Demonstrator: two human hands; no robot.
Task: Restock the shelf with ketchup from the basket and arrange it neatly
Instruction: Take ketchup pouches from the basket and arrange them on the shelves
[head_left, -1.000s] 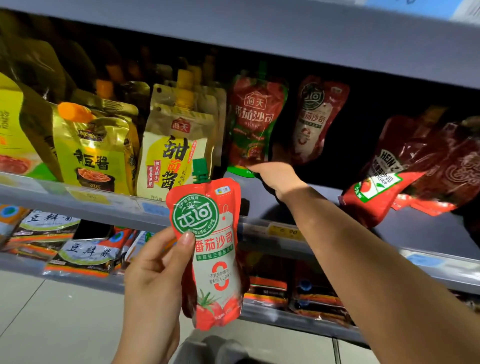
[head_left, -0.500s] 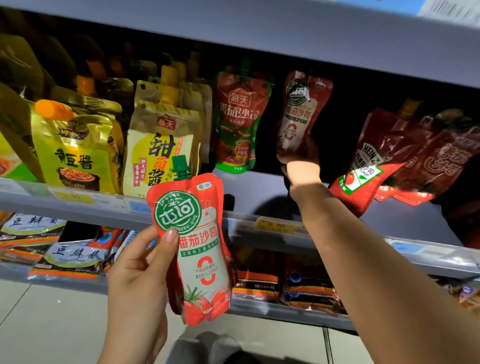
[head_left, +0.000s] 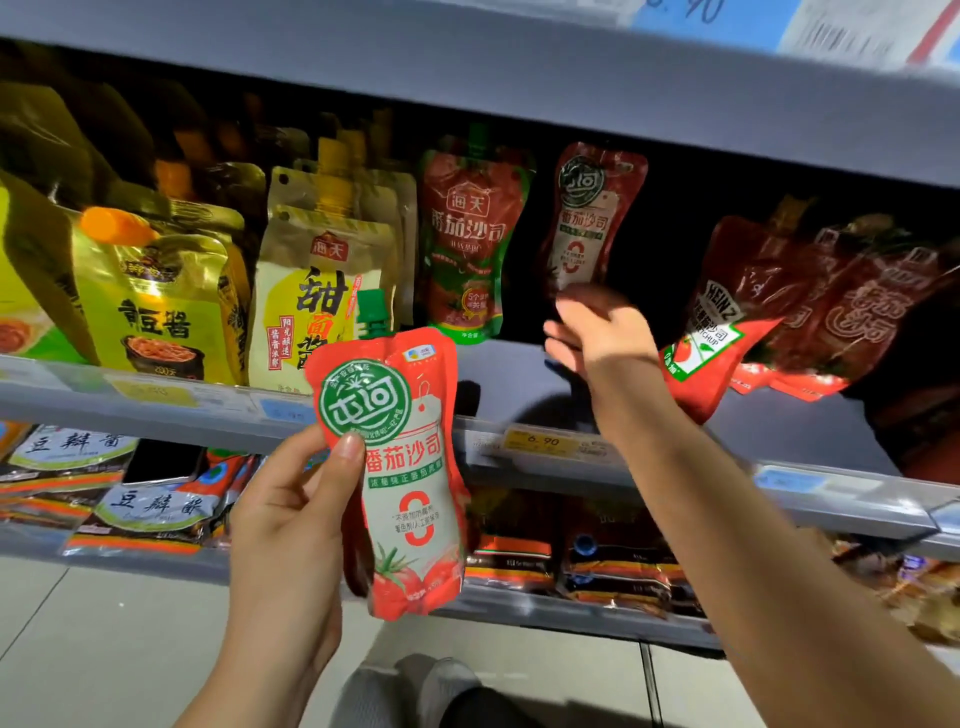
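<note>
My left hand grips a red ketchup pouch with a green cap and a round green logo, held upright in front of the shelf edge. A matching ketchup pouch stands upright far back on the shelf, in shadow. Just below its bottom edge is my right hand, blurred, with the fingers spread and loose. Whether it still touches the pouch is unclear. No basket is in view.
Left of the standing pouch is a red and green ketchup pouch, then yellow sauce pouches and gold ones. Heinz ketchup pouches lean over at the right. An upper shelf hangs close above. Flat packs fill the lower shelf.
My right hand stood the far pouch upright at the back of the shelf, then loosened its hold and spread its fingers. My left hand has kept hold of its pouch.
</note>
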